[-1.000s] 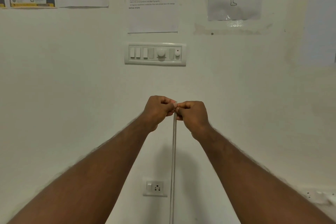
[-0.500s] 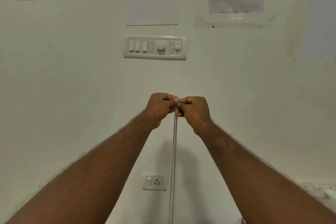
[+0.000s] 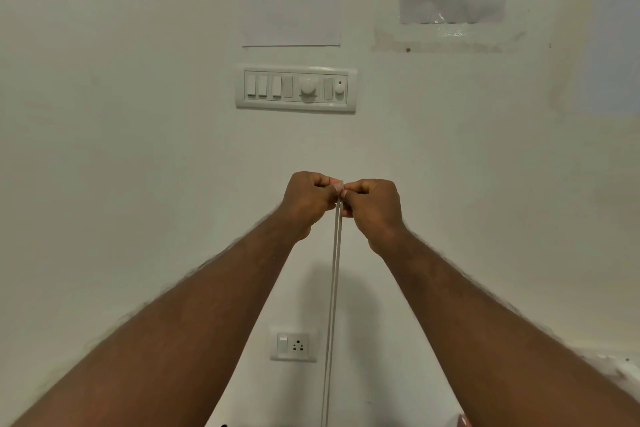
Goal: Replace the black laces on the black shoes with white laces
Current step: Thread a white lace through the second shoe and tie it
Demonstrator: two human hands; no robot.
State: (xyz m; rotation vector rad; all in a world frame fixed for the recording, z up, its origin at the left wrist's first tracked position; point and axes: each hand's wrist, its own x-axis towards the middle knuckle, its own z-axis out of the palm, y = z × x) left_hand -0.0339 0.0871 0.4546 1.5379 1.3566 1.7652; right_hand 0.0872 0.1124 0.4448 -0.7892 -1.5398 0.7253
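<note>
The left hand (image 3: 306, 204) and the right hand (image 3: 372, 211) are staying up in front of the wall (image 3: 138, 184), just where they were a second ago. Almost nothing is changing, and the hands are hardly moving at all.

The fingers (image 3: 335, 188) of both hands are squeezing tight on the top of the white lace (image 3: 334, 288). The left hand is sitting at 9 o'clock of it and the right hand at 3 o'clock, and the two hands are touching. The lace is hanging down toward 6 o'clock in two lines side by side, and it is running out of the bottom of the view.

The light switches (image 3: 296, 88) are sitting at 12 o'clock from the hands. The plug socket (image 3: 293, 343) is sitting near 6 o'clock, just beside the lace. The black shoes are not showing.

I think the person is holding the two ends together so both halves are hanging the same length. The lace is looking even and still, so it is probably getting ready to go into a shoe.
</note>
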